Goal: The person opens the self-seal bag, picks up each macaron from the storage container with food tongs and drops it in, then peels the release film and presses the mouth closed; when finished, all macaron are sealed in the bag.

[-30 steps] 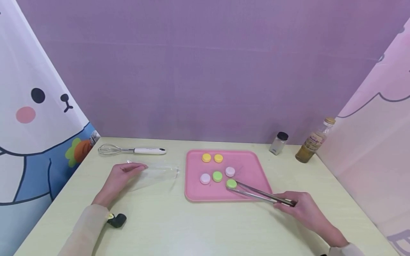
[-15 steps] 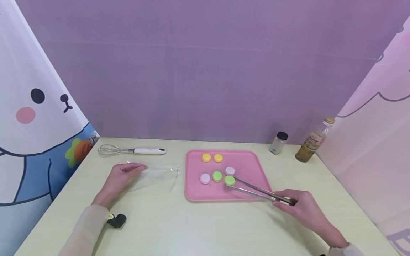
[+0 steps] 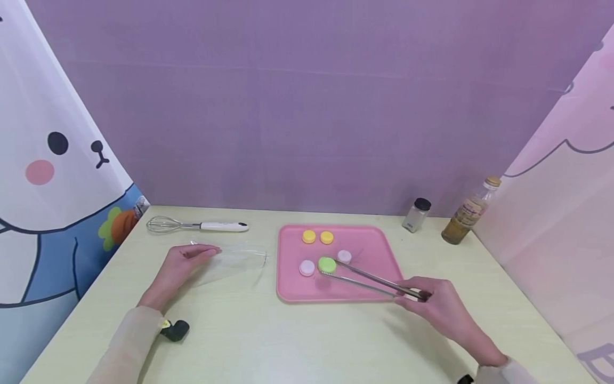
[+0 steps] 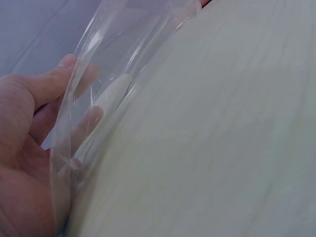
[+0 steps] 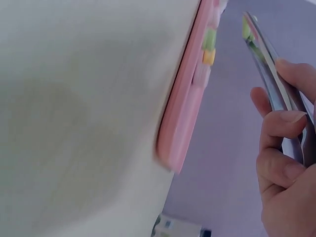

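Head view: over the last second the metal tongs (image 3: 374, 276) in the right hand (image 3: 446, 309) have travelled toward 9 o'clock across the pink tray (image 3: 376, 248), and the green macaron (image 3: 327, 263) between their tips has gone with them; it now overlaps the place of the second green macaron (image 5: 210, 38), which the right wrist view shows separately on the tray; as I judge it, this carries the held piece nearer the clear plastic bag (image 3: 235, 261) on the desk (image 3: 297, 341) at 9 o'clock of the tray; the right fingers curl round the tongs; the left hand (image 3: 181, 264), unmoved, pinches the bag's edge; yellow macarons (image 3: 309, 237) lie at 11 o'clock on the tray, lavender macarons (image 3: 307, 268) at 9 and 2 o'clock of the held one; the label on the tan-capped bottle (image 3: 467, 213), between 2 and 3 o'clock of the tray, is unreadable, as are any marks on the black-lidded jar (image 3: 415, 216) near it and the whisk (image 3: 216, 226) at 1 o'clock of the left hand
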Tool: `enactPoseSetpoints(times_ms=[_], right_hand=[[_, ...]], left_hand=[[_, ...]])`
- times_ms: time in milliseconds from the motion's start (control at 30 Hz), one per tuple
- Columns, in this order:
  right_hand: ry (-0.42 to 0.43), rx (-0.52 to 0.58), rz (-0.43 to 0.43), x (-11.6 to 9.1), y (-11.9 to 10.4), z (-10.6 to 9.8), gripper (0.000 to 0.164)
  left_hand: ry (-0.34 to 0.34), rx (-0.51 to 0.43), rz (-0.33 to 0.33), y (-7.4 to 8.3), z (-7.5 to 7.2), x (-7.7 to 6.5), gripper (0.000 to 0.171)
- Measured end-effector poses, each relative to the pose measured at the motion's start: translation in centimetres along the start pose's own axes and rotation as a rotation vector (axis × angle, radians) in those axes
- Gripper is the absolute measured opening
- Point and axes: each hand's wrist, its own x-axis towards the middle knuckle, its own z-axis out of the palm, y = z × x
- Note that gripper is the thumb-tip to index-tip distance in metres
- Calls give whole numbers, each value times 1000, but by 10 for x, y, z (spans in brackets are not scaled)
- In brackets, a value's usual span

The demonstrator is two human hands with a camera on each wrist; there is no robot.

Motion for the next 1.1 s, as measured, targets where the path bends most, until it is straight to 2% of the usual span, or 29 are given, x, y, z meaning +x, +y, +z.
enactPoseSetpoints(times_ms=[300, 533, 667, 767, 900, 1100], right_hand=[[-68, 29, -1, 26, -19, 25, 21], [-105, 51, -47, 44, -28, 47, 21], [-137, 103, -46, 51, -32, 58, 22], [-146, 76, -45, 56, -36, 65, 23], [-150, 35, -55, 63, -41, 74, 27], [-163, 62, -90, 74, -49, 85, 25]], left_hand=[[-8, -3, -4, -1, -1, 0, 37], [-8, -6, 9, 1, -1, -2, 35], [-12, -5, -7, 2, 0, -2, 36], [-17, -11, -20, 3, 0, -2, 36], [-14, -24, -3, 2, 0, -1, 34], [-5, -34, -9, 3, 0, -3, 33]])
